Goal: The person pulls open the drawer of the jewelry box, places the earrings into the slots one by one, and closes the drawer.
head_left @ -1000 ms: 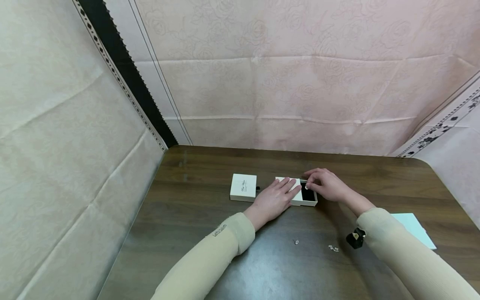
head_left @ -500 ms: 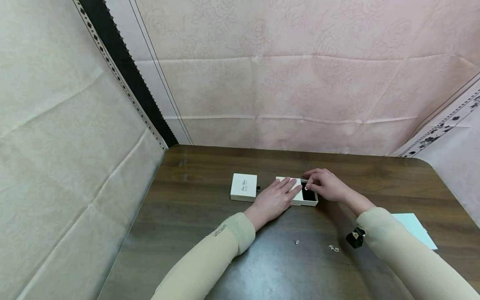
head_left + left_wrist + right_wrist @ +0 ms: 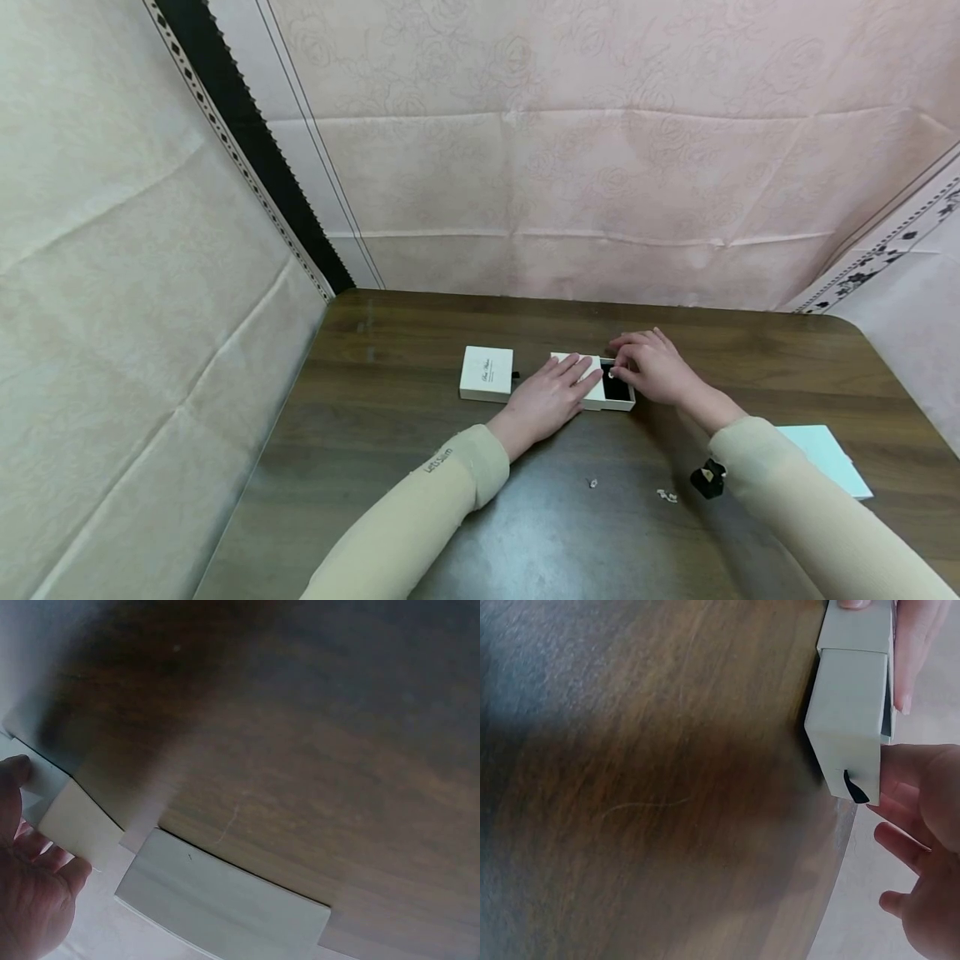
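Box: placed on the worktop, right of a lettered box; its top is largely hidden by the left hand.
Left fingers: spread straight across the box, not clenched.
Right hand: bent over the drawer, whose dark inside is partly covered; whether the pale speck is pinched by the fingers cannot be told.
Long axis: laid left to right, with the drawer pulled out rightward.
Black tab: seen on the drawer's right end.
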`<move>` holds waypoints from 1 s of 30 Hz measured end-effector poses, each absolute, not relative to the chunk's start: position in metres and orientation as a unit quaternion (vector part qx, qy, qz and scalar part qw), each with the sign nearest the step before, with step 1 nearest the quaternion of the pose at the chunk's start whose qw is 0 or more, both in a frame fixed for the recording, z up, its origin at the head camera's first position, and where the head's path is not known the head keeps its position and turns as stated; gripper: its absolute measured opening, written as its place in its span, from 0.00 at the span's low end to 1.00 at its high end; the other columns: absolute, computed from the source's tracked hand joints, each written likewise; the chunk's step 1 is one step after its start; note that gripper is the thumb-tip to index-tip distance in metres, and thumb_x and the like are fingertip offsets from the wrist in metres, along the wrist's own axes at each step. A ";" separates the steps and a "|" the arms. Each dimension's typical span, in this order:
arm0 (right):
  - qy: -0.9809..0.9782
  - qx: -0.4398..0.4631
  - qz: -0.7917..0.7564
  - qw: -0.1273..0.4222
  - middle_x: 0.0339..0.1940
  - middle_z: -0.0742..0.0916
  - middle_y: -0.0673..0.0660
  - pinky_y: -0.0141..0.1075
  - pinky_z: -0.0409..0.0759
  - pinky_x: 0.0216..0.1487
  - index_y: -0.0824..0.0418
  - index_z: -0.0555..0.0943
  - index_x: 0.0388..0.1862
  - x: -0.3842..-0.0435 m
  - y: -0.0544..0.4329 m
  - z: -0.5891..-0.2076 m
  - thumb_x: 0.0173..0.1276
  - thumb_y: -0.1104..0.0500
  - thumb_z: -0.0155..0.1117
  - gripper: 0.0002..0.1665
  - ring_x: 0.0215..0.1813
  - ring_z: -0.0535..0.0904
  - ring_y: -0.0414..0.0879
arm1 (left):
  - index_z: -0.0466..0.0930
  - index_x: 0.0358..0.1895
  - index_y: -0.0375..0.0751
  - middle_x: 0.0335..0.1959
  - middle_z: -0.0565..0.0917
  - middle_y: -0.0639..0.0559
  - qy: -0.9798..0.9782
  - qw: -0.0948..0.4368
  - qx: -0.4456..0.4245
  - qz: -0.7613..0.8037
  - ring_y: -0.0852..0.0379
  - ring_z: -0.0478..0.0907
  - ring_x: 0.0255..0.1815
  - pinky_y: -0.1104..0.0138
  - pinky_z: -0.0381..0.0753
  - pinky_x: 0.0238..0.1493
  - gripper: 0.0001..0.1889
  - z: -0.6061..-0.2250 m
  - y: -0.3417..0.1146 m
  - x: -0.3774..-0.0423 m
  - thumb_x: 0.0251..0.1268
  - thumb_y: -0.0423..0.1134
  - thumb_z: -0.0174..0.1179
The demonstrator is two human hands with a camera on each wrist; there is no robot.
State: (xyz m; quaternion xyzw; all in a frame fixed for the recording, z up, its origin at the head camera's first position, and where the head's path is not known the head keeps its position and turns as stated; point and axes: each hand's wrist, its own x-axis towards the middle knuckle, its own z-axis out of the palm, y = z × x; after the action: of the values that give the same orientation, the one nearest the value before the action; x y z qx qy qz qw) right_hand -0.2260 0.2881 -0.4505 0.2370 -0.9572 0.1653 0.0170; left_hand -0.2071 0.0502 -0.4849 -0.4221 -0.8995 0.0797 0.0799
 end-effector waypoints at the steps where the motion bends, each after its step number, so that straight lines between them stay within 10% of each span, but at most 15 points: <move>1: -0.958 0.238 0.157 0.023 0.62 0.86 0.69 0.76 0.53 0.77 0.55 0.85 0.28 -0.226 0.288 -0.451 0.72 0.64 0.73 0.12 0.69 0.76 0.71 | 0.58 0.87 0.55 0.86 0.61 0.52 -0.900 0.079 -0.422 0.080 0.54 0.58 0.86 0.58 0.62 0.83 0.31 -0.485 0.050 -0.207 0.88 0.54 0.49; 30: -0.939 0.300 0.142 0.093 0.59 0.88 0.65 0.75 0.60 0.75 0.55 0.84 0.31 -0.197 0.288 -0.434 0.62 0.64 0.81 0.11 0.68 0.80 0.66 | 0.59 0.87 0.56 0.86 0.61 0.52 -0.900 0.080 -0.422 0.074 0.54 0.58 0.86 0.59 0.63 0.83 0.31 -0.482 0.050 -0.205 0.88 0.53 0.50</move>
State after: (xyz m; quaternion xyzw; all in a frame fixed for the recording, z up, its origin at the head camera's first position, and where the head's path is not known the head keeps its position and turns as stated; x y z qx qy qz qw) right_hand -0.1974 0.2876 -0.4341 0.3003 -0.9387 0.1417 0.0928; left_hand -0.2053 0.0496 -0.4823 -0.4223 -0.8999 0.0738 0.0802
